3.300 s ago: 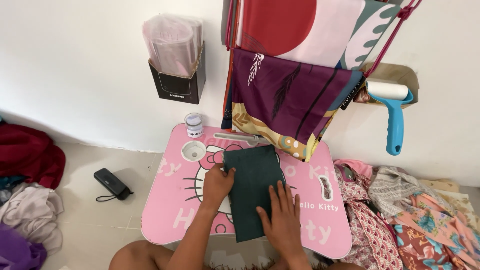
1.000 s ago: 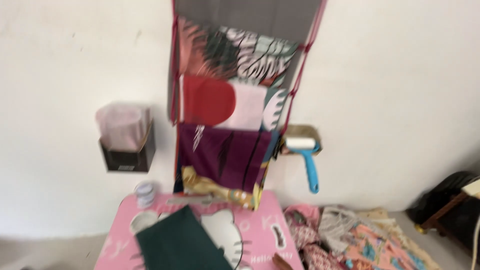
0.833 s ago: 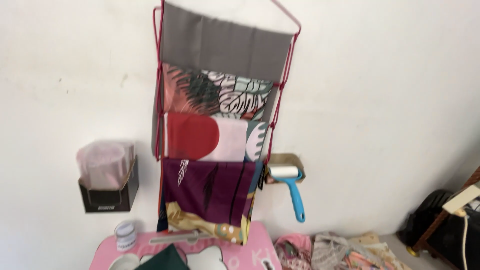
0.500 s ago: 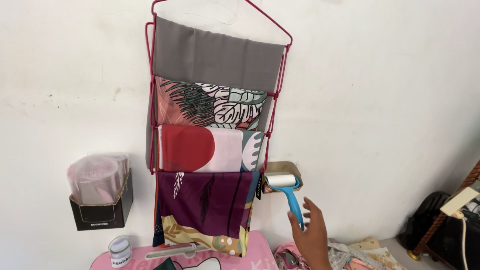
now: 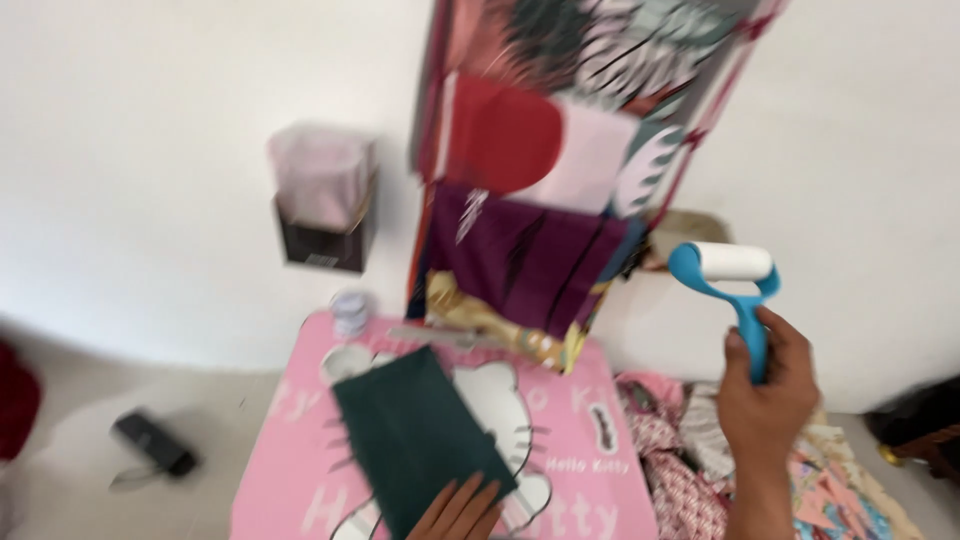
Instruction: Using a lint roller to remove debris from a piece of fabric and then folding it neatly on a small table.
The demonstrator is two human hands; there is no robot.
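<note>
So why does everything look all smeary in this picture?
Head view: the whole picture is motion-blurred. The hanging patterned cloths and the wall box are streaked most. The right hand with the blue lint roller and the green cloth under the left hand stay recognisable. The light is soft and even, with no glare.

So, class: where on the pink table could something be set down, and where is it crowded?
Bare pink table shows left of the green cloth, and right of it, toward the fabric pile. The back edge is crowded: a small jar and hanging scarves. The left hand presses the cloth; the right hand holds the lint roller.
</note>
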